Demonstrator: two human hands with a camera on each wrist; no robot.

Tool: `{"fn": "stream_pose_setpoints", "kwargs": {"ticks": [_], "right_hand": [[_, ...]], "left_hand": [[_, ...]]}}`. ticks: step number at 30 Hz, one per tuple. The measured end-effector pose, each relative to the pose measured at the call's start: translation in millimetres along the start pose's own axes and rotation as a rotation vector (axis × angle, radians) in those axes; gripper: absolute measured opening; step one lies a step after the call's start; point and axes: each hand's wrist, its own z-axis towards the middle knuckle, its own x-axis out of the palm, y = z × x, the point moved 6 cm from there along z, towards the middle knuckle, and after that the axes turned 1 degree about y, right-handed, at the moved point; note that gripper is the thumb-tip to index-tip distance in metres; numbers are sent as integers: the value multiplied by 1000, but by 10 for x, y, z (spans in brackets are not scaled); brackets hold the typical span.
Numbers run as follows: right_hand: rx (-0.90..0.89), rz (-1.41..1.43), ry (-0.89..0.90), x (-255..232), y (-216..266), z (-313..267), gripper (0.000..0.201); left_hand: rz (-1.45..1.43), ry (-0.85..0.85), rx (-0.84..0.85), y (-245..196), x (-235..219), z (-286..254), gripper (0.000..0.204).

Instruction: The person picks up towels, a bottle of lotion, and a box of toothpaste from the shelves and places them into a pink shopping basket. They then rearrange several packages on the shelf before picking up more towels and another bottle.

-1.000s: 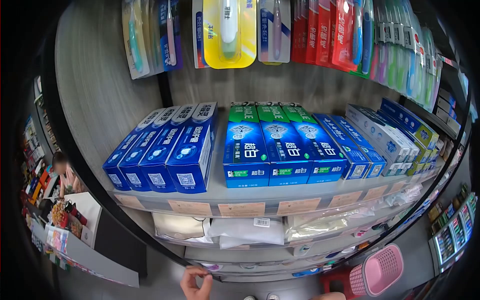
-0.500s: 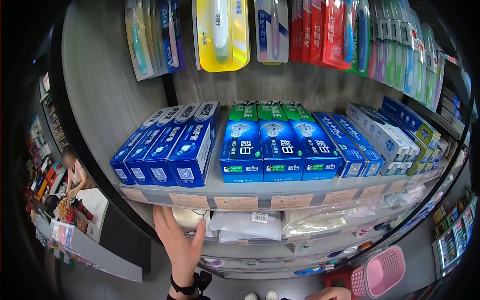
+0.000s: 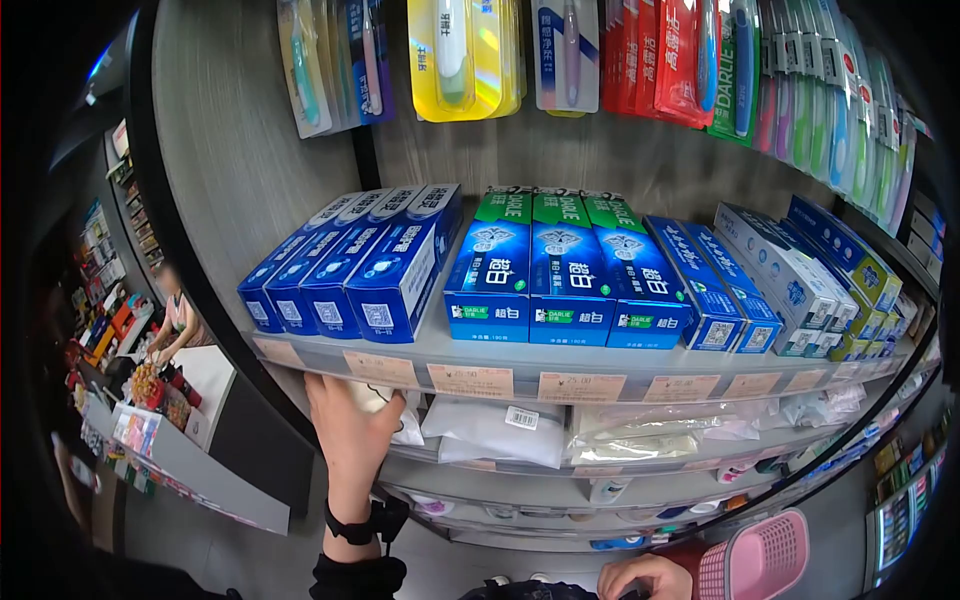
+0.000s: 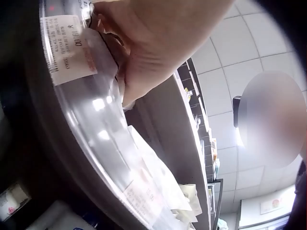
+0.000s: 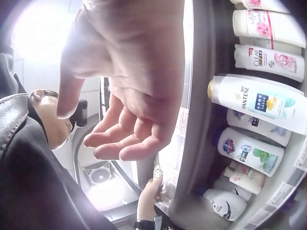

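left hand (image 3: 350,435) in shelf (image 3: 520,372), touching white packets (image 3: 400,425)

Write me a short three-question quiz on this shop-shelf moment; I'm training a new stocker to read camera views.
1. True or false: the left hand reaches into the shelf below the toothpaste boxes.
2. The right hand is: A) gripping a shampoo bottle, B) hanging loose and holding nothing, C) holding a toothbrush pack.
3. What pink thing stands low at the right in the head view?

Key
1. True; its fingers lie on a white plastic bag under the price-label rail.
2. B; the fingers hang relaxed beside the shampoo bottles, apart from them.
3. A pink basket.
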Motion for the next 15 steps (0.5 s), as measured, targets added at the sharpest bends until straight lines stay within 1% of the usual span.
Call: {"fn": "stream_pose_setpoints", "kwargs": {"ticks": [1,3,7,9,10,11,13,15], "right_hand": [[3,1,5,-2,11,0,41],[81,1,0,-9,-24,20,40],[145,-21,27,-42,-101,96,41],[185,-125,54,-49,-138,159,42],[179,-146,63,-48,-144,203,41],[179,-146,69,-35,-143,241,41],[242,-152,22,-46,-171,299,40],[253,-158,15,-51,-210,345,39]], "left_hand": [[4,-2,-4,-38,-39,-1,79],[-12,22,-61,-77,-92,-6,75],[-36,-1,-29,-57,-168,-16,68],[-135,24,-59,-52,-217,-18,61],[-130,21,-62,-62,-251,-26,61],[-160,19,-49,-84,-279,-39,58],[-187,15,-38,-83,-303,-59,56],[-197,-21,23,-91,-330,-88,56]]}}
